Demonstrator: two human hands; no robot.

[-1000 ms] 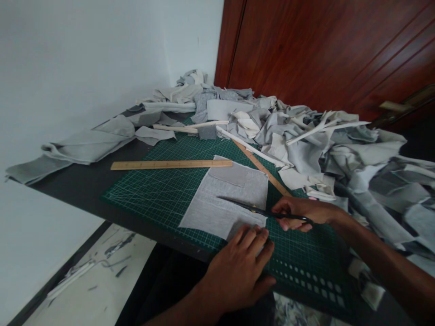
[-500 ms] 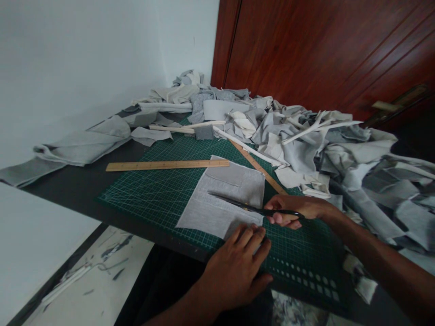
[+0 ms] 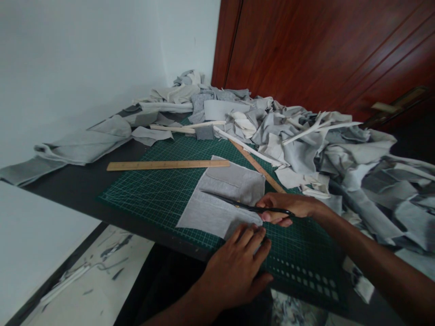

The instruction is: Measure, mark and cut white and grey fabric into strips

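Note:
A light grey piece of fabric [image 3: 204,210] lies on the green cutting mat [image 3: 136,192]. Black scissors [image 3: 249,208] cross it, with my right hand [image 3: 285,208] closed around their handles at the fabric's right edge. Their blades point left over the cloth and look nearly closed. Flat on the near edge of the fabric rests my left hand [image 3: 239,262], fingers stretched out, pressing it down. A smaller grey patch [image 3: 222,175] sits on the upper part of the fabric. One end of a wooden ruler [image 3: 166,165] overlaps the fabric's top edge.
Behind the fabric, a second wooden ruler [image 3: 258,166] lies slantwise. A big heap of grey and white fabric scraps [image 3: 288,136] covers the back and right of the dark table [image 3: 84,188]. Folded cloth [image 3: 84,140] lies at left. Scraps litter the floor [image 3: 102,280].
My right hand has moved the scissors a little to the left, deeper across the fabric. My left hand has stayed in place.

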